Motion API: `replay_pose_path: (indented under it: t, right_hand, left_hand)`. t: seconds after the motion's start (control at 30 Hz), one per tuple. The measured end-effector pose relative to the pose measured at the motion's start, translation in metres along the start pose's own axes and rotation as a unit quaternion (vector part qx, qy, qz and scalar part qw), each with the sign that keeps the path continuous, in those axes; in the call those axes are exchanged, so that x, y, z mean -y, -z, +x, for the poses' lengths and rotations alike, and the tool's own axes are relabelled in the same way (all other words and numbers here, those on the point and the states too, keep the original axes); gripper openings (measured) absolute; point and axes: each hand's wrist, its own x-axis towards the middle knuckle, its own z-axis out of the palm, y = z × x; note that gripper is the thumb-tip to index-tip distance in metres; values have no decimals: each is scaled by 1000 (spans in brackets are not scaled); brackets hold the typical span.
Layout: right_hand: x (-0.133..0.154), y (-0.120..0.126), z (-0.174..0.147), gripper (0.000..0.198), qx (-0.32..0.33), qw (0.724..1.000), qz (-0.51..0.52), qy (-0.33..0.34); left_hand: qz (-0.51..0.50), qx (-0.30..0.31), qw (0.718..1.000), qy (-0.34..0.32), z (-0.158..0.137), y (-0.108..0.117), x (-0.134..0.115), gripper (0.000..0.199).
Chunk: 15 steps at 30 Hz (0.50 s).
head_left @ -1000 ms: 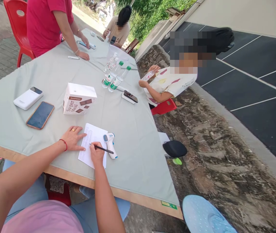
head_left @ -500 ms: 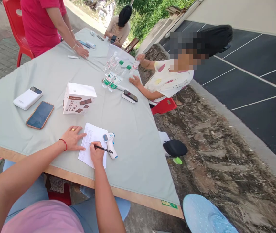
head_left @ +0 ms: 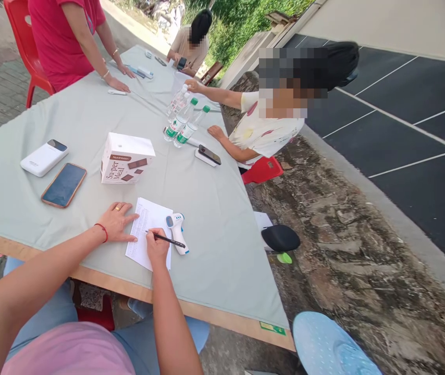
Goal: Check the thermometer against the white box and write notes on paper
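A white printed sheet of paper (head_left: 150,219) lies near the table's front edge. My left hand (head_left: 116,221) rests flat on its left side, fingers spread, with a ring and a red wrist string. My right hand (head_left: 157,249) grips a black pen (head_left: 170,240) with its tip on the paper. A white and blue infrared thermometer (head_left: 177,232) lies just right of the paper, touching the pen.
On the grey-green tablecloth (head_left: 214,219) are a white snack box (head_left: 126,159), a phone (head_left: 64,185), a power bank (head_left: 45,157), water bottles (head_left: 183,122) and another phone (head_left: 209,154). Three other people are at the table. A dark cap (head_left: 281,238) lies on the stone ground.
My hands stay on the paper and pen. The person on the right has reached an arm out from their chest to the water bottles. The person in red has shifted left.
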Motion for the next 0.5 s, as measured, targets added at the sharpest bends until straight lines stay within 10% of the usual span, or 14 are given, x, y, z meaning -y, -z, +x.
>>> replay_pose_path:
  t: [0.5]
  right_hand:
    - [-2, -1, 0, 16, 22, 1000, -15, -3]
  left_hand:
    - [-12, 0, 1000, 0, 0, 0, 0, 80]
